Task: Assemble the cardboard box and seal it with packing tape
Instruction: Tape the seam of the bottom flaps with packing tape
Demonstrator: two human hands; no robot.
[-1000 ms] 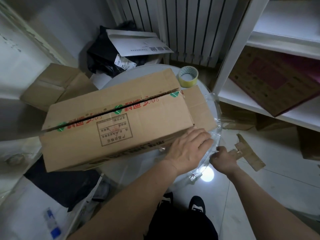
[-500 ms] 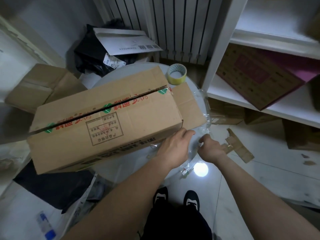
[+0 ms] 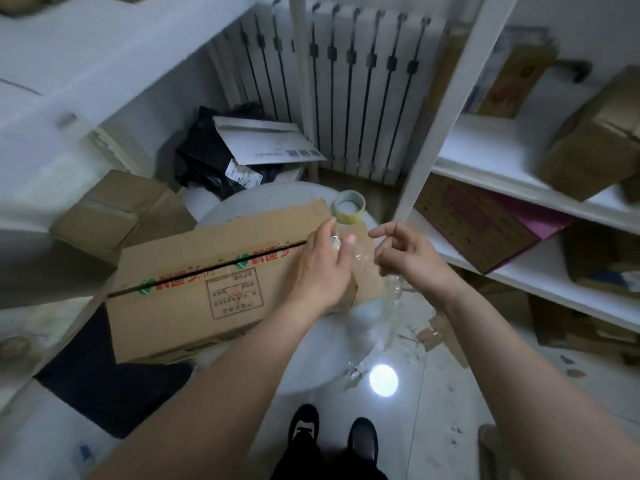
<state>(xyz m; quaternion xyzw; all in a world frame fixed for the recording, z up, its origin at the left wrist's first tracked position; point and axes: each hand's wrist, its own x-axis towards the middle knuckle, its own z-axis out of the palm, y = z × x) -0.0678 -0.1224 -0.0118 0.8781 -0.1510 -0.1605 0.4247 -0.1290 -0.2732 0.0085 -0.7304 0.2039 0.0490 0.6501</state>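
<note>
My left hand (image 3: 322, 268) spreads loosely over the right end of the cardboard box (image 3: 194, 292) on the round table (image 3: 277, 199), tape roll (image 3: 349, 206) just behind, while my right hand (image 3: 412, 258) curls beside it, perhaps pinching clear film (image 3: 393, 296).

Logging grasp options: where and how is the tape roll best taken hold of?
Probably pinch the tape roll at its far rim from above, fingers in the core, thumb outside: it lies flat, hole up, behind the cardboard box, which crowds its near side.
</note>
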